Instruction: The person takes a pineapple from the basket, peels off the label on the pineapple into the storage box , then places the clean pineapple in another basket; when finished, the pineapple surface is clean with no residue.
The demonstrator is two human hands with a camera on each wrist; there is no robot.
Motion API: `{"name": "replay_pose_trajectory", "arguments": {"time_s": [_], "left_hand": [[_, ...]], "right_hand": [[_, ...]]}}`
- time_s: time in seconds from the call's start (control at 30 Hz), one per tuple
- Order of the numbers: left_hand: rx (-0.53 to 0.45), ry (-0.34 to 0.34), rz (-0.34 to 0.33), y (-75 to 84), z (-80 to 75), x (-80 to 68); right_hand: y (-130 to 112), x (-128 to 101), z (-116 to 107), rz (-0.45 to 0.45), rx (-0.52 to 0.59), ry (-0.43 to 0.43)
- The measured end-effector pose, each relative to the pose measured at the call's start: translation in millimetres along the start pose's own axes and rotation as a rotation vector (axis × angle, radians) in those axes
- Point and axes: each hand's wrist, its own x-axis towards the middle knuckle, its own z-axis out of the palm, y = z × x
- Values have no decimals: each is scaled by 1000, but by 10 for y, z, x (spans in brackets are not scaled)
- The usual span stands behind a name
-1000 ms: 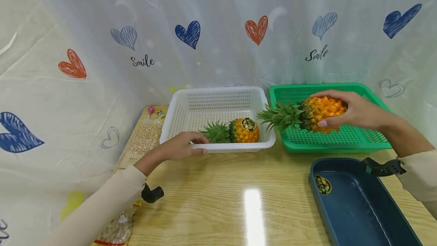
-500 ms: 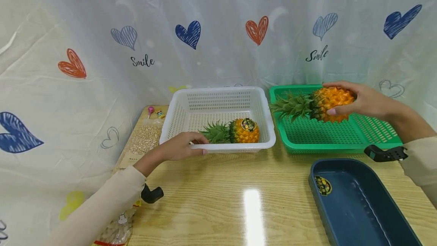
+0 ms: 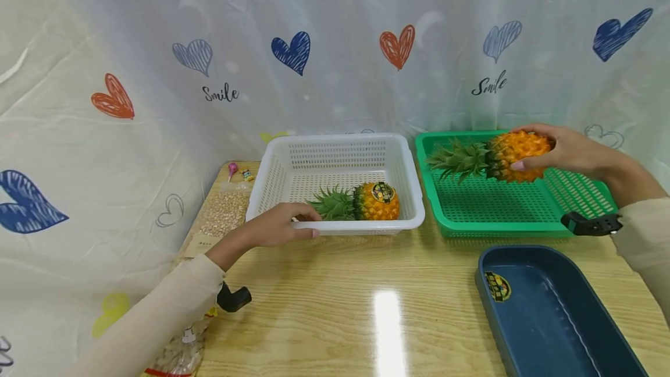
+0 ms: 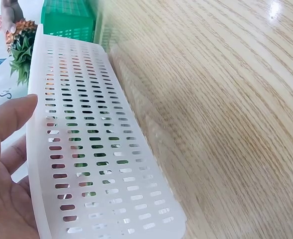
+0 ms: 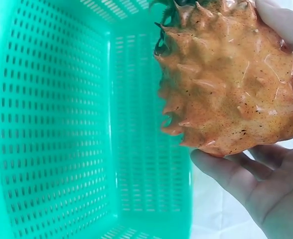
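My right hand (image 3: 573, 153) grips an orange pineapple (image 3: 520, 153) by its body, held sideways above the green basket (image 3: 502, 226). Its leafy crown points left; in the right wrist view the spiky skin (image 5: 226, 79) sits between thumb and fingers. At the front rim of the white basket (image 3: 361, 226), my left hand (image 3: 280, 224) pinches the edge, thumb outside and fingers inside. A second pineapple (image 3: 376, 202) with a round black-and-yellow sticker lies in the white basket, crown towards the left hand.
A dark blue tray (image 3: 544, 319) with a sticker stands at the front right. Left of the white basket are a bag of pale kernels (image 3: 222, 214), a pink lollipop (image 3: 232, 169) and a small wrapped candy (image 3: 247, 175). Another clear bag (image 3: 180, 345) lies at the front left.
My right hand has carried the pineapple rightward and slightly back, so its crown is now over the green basket. The left hand stays on the white rim.
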Motion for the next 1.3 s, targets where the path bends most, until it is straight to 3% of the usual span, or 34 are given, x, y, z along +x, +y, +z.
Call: {"name": "replay_pose_trajectory", "arguments": {"time_s": [0.47,1.07,1.3], "left_hand": [[10,-6,7,-22,-7,9],[12,-15,-13,-26,-10,21],[6,-12,-12,-28,-8,20]], "right_hand": [[210,190,-24,62,11,-72],[355,381,134,132,-60,-125],[444,408,184,150,-40,-141]]}}
